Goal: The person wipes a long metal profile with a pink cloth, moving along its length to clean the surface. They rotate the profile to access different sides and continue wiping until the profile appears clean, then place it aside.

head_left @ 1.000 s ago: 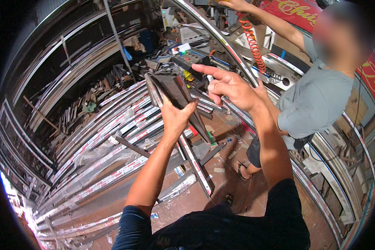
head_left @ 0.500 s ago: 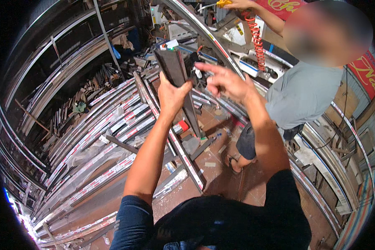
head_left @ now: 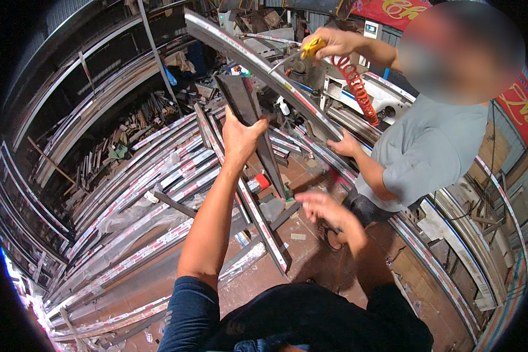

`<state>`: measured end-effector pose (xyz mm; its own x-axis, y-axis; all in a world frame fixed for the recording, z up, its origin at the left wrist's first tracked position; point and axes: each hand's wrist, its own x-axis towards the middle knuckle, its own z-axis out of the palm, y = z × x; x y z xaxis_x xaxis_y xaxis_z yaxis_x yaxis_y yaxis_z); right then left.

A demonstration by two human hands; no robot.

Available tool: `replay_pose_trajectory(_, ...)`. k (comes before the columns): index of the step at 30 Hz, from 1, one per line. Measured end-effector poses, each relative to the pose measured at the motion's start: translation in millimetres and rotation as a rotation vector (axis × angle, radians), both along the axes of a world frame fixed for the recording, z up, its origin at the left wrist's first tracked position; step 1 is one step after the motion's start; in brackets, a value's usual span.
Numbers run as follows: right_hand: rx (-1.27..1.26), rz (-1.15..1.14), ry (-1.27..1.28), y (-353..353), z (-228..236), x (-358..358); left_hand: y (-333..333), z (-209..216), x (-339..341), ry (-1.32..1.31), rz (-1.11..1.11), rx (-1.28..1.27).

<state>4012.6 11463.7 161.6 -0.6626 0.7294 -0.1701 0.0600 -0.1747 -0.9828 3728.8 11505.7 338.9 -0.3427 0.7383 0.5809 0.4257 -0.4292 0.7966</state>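
My left hand (head_left: 243, 138) is closed around a dark brown metal profile (head_left: 239, 100), which stands upright but tilted, its lower end near the floor. Beside that lower end, my right hand (head_left: 328, 212) hangs in the air, slightly blurred, fingers stretched out and nothing in them. Across from me a co-worker in a grey shirt (head_left: 428, 146) grips a yellow air blow gun (head_left: 313, 48) on a red coiled hose (head_left: 358, 91). The co-worker's other hand (head_left: 345, 144) steadies a long dark profile with a printed film strip (head_left: 264, 70), which slants past the top of mine.
Many long film-striped profiles (head_left: 129, 220) lie stacked over the floor to my left. One profile (head_left: 258, 217) lies close before me on the red tiles (head_left: 311, 258). Racks (head_left: 94, 94) line the far left. More long profiles (head_left: 434, 270) lie at the right.
My right hand has dropped from the profile's upper part to near its lower end. The co-worker's long profile and blow gun have come down and nearer. My left hand keeps its hold.
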Motion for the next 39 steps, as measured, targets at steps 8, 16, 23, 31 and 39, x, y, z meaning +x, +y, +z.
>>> replay_pose_trajectory(8, -0.509, -0.306, -0.203, -91.4, -238.3, 64.2, 3.5, -6.4, -16.2, -0.065, -0.09, 0.014)
replay_pose_trajectory(16, -0.461, -0.631, -0.378, -158.6, -400.1, 133.3, 2.0, 1.3, -14.0, -0.019, -0.045, 0.022)
replay_pose_trajectory(23, -0.733, -0.861, -0.359, -213.9, -438.6, 173.4, 18.5, -9.1, 1.2, -0.073, -0.091, 0.062)
replay_pose_trajectory(31, -0.771, -0.613, -0.363, -241.2, -409.4, 185.0, 3.9, -14.1, -6.1, -0.057, -0.055, 0.048)
replay_pose_trajectory(39, -0.914, -0.975, -0.139, -229.8, -410.1, 182.6, -89.0, -72.3, -66.6, -0.128, 0.028, -0.035)
